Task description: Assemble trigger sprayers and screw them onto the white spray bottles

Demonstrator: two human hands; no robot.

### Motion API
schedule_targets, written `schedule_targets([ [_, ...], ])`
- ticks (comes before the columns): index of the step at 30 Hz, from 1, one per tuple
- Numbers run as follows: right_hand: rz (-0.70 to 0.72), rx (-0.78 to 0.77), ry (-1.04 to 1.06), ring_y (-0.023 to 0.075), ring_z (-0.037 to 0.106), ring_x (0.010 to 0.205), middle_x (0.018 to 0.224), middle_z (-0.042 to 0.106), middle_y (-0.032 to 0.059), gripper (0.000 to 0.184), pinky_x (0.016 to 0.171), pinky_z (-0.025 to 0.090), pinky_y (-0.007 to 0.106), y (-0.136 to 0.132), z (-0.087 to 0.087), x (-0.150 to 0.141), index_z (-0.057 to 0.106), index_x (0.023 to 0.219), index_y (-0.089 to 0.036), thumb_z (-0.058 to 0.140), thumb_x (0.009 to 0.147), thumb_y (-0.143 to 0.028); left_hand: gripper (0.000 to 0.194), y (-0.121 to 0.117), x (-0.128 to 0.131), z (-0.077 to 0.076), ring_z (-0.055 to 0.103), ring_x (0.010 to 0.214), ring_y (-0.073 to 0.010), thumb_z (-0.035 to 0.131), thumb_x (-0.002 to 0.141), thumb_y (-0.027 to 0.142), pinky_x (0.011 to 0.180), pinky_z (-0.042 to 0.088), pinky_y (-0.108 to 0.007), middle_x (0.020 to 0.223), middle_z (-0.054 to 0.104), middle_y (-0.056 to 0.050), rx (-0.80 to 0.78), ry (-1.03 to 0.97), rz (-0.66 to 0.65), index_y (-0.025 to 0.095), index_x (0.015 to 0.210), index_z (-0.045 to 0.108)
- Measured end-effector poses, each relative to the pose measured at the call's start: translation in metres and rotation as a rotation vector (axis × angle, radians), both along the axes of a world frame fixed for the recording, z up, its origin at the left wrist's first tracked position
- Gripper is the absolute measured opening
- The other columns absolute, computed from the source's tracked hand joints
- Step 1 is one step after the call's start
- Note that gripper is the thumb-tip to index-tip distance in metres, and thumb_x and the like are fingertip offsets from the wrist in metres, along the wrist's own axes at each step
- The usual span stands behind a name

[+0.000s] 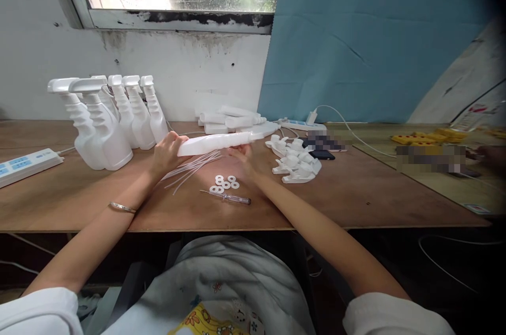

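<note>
A white plastic bottle [213,142] without a spray head lies level between my hands, just above the table. My left hand [167,151] is closed around its base end. My right hand [242,155] has its fingers against the narrow neck end, with part of the grip hidden. Below the bottle are several thin white tubes [193,168], a cluster of white ring washers [226,184] and a screwdriver with a clear handle [236,199]. Loose white spray heads [296,158] are piled to the right of my right hand.
Several white bottles with spray heads [114,134] stand at the left. More bare bottles [233,117] lie against the wall. Power strips [31,165] sit at the left and back; a dark phone [322,155] lies beyond the spray heads. Yellow items [429,137] are at the far right.
</note>
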State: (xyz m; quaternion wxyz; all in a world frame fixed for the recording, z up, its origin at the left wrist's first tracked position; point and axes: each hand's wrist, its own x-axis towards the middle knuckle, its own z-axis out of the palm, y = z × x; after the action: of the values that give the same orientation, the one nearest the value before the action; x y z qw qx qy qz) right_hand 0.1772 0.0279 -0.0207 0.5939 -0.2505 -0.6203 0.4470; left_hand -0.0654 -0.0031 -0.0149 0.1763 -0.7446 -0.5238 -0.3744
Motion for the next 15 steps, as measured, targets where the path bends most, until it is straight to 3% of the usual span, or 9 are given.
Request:
schedule_targets([
  [7,-0.090,-0.092,0.101,0.0198,0.057,0.092,0.098,0.060,0.0035,0.053,0.071,0.051,0.032,-0.003,0.001,-0.002,0.050,0.107,-0.025,0.062,0.063,-0.053,0.047,-0.005,0.013,0.004,0.049,0.093,-0.0274,0.057,0.070,0.054,0.075,0.037,-0.033,0.099,0.053,-0.013,0.073,0.137,0.021,0.022,0.104,0.057],
  [12,-0.139,-0.171,0.261,0.0184,0.058,0.091,0.100,0.060,0.0034,0.048,0.068,0.051,0.029,0.006,-0.002,0.000,0.053,0.104,-0.024,0.054,0.069,-0.057,0.044,-0.003,0.012,0.004,0.050,0.087,-0.0250,0.054,0.073,0.053,0.070,0.038,-0.032,0.095,0.055,-0.012,0.163,0.226,0.019,0.021,0.103,0.057],
  [15,-0.164,-0.169,0.249,0.0180,0.058,0.089,0.097,0.061,0.0040,0.046,0.068,0.050,0.028,0.005,0.003,0.003,0.056,0.100,-0.021,0.058,0.067,-0.054,0.043,-0.002,0.010,0.003,0.050,0.087,-0.0244,0.049,0.076,0.051,0.069,0.039,-0.033,0.095,0.055,-0.012,0.218,0.281,0.039,0.019,0.105,0.055],
])
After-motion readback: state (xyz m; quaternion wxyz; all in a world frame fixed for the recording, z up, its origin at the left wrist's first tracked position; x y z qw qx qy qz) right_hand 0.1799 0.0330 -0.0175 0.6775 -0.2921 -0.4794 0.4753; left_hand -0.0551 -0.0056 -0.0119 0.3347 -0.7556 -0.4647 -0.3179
